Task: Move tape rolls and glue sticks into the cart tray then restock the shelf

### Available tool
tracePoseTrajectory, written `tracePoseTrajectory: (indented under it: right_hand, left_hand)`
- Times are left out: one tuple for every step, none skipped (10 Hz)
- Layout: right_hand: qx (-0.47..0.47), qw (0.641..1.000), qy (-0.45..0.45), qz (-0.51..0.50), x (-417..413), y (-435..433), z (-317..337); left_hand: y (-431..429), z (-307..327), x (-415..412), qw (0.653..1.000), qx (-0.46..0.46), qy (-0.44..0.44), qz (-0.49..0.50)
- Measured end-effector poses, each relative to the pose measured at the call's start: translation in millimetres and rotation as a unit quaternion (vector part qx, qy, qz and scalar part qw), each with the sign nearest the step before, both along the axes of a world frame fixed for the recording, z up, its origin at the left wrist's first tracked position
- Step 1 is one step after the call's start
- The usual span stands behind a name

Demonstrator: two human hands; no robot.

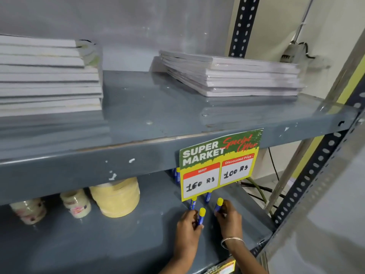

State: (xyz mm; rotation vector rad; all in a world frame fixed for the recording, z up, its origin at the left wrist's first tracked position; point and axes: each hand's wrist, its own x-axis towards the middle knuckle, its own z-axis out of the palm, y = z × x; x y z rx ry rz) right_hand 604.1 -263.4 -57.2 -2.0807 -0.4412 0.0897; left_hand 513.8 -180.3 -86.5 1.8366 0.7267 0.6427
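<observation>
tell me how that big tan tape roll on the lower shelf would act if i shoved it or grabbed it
The big tan tape roll lies flat on its side face on the lower shelf, so a shove would probably slide it, not roll it. It looks thickly wound, so likely heavy for its size and stiff. Its width may need a wide grip or both hands.

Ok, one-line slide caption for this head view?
Left hand and right hand each grip a glue stick on the lower shelf, beside tape rolls and under a price sign.
</observation>
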Motion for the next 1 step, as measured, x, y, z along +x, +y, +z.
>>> tracePoseTrajectory:
  right_hand:
    - [0.014,0.999,0.041,-0.027,-1.5,-6.6,1.7]
  left_hand:
    - [-0.9,-6.5,-6.5,0.999,-0.026,-0.028,0.019]
